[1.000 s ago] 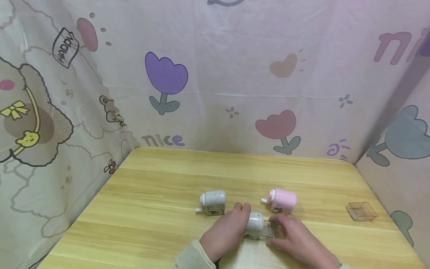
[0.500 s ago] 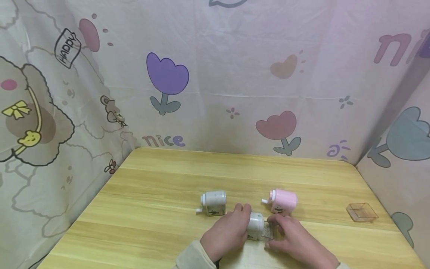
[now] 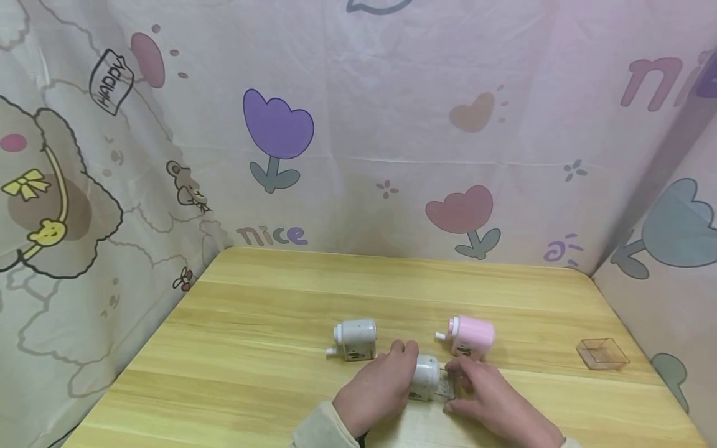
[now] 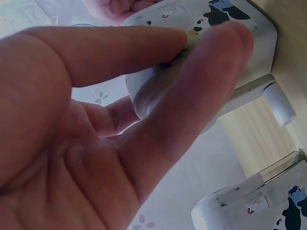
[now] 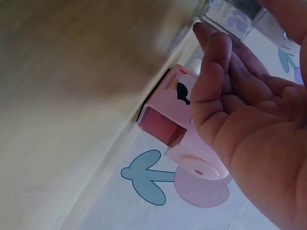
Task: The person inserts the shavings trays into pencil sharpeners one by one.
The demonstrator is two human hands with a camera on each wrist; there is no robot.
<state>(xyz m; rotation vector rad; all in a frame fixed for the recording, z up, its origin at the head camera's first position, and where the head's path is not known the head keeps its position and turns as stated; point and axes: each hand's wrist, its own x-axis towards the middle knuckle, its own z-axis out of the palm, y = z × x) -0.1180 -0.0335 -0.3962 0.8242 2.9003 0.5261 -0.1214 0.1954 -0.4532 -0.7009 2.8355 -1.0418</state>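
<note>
My left hand (image 3: 378, 386) grips a white crank pencil sharpener (image 3: 427, 373) standing on the table, its fingers and thumb around the crank end. In the left wrist view the sharpener's crank handle (image 4: 280, 103) sticks out below the fingers. At the sharpener's other end, my right hand (image 3: 495, 395) pinches a clear shavings drawer (image 3: 445, 387) between thumb and fingers. The drawer sits partway out of the body. Close behind the right hand stands a pink crank sharpener (image 3: 475, 333); the right wrist view shows an open slot (image 5: 160, 125) in its end.
Behind the left hand stands another white crank sharpener (image 3: 360, 339). A clear orange drawer (image 3: 588, 353) lies near the table's right edge. Printed cloth (image 3: 358, 124) hangs around the back and sides of the wooden table (image 3: 224, 336).
The clear drawer has slid slightly left, deeper into the white sharpener, with the right hand's fingers following. The left hand and the other sharpeners stay in place.
</note>
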